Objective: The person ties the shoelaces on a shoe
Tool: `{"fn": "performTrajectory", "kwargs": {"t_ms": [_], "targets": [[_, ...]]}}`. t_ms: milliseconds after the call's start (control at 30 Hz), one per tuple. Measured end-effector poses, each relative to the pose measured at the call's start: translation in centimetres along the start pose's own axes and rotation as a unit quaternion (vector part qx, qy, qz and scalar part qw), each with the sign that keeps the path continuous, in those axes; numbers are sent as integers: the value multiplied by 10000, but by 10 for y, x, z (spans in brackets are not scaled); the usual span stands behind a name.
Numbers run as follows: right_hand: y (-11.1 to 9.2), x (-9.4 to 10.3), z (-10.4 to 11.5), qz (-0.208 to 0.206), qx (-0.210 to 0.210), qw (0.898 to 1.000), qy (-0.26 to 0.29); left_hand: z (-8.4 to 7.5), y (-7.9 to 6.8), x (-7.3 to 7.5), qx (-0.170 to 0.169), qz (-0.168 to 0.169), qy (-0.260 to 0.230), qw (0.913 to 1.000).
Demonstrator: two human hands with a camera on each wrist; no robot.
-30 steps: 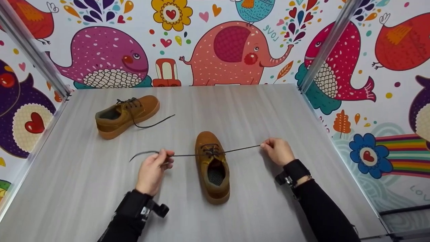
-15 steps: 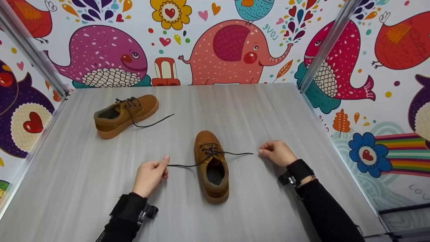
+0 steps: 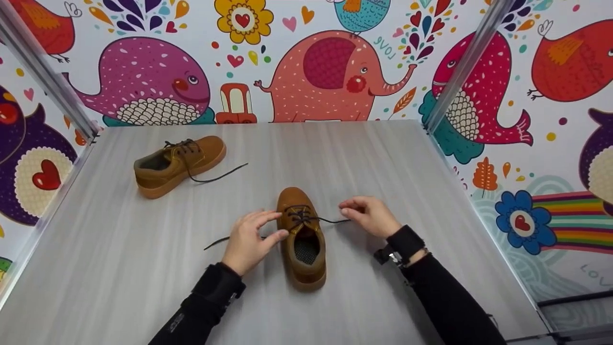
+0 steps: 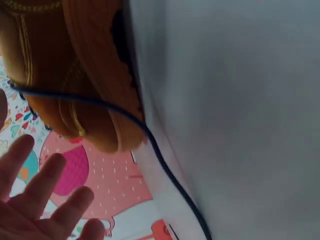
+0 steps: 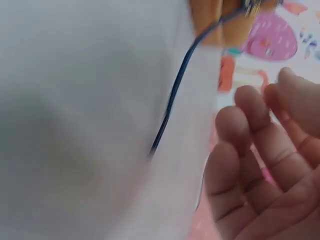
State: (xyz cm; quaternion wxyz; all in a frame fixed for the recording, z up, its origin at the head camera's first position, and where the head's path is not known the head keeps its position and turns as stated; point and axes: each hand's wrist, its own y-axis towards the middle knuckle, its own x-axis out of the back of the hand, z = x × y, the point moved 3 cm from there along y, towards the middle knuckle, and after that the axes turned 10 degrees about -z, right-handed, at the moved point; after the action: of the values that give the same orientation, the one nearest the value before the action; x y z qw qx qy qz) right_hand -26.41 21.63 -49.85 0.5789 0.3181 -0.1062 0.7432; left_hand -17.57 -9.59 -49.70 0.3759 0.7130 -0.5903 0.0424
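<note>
A brown shoe (image 3: 306,247) is beside the left grip (image 3: 248,242), fingers apart. Its lace (image 3: 330,221) is near the right grip (image 3: 373,218), loosely apart

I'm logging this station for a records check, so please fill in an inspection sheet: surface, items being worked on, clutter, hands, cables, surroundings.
Surface: pale grey wood-grain tabletop.
Job's things: brown lace-up shoe upright near the middle, its thin dark-blue lace trailing to both sides; second brown lace-up shoe upright, farther left, one lace end lying beside it.
Clutter: nothing seen.
Left hand: fingers extended beside the nearer shoe, holding nothing; whether it touches the shoe cannot be told.
Right hand: fingers loosely curved, apart from the lace end, holding nothing.
Cables: nothing plainly seen.
Surroundings: white walls with colourful cartoon animals; grey metal corner posts.
</note>
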Motion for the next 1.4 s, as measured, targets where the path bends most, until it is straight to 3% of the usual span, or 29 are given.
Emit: {"fn": "performTrajectory", "kwargs": {"t_ms": [133,200,400,667,833,933,1033,1100,1200,1300,1400], "targets": [[-1,-25,22,438,93,9966,697,-3,6,-13,174,297,-353,9988],[-3,-33,28,548,142,9953,792,-3,8,-18,154,344,-558,9977],[-9,-35,32,252,307,9970,666,-1,14,-27,40,330,-844,9959],[-14,-32,31,146,184,9974,683,0,15,-34,82,457,-1059,9933],[-15,-33,31,-25,260,9974,671,-1,14,-33,137,282,-1110,9933],[-16,-35,31,-104,216,9973,700,-3,11,-32,1,24,-906,9959],[-18,-36,33,-157,54,9974,695,-8,6,-31,-514,-296,-339,9977],[-19,-37,36,-158,-62,9974,698,-13,3,-29,-1002,-536,187,9933],[-21,-38,40,-85,-253,9978,602,-20,0,-27,-1592,-854,922,9792],[-21,-39,43,74,-496,9976,482,-23,-1,-25,-1792,-946,1342,9700],[-22,-40,43,308,-820,9945,582,-23,1,-22,-1752,-790,1441,9707]]}}
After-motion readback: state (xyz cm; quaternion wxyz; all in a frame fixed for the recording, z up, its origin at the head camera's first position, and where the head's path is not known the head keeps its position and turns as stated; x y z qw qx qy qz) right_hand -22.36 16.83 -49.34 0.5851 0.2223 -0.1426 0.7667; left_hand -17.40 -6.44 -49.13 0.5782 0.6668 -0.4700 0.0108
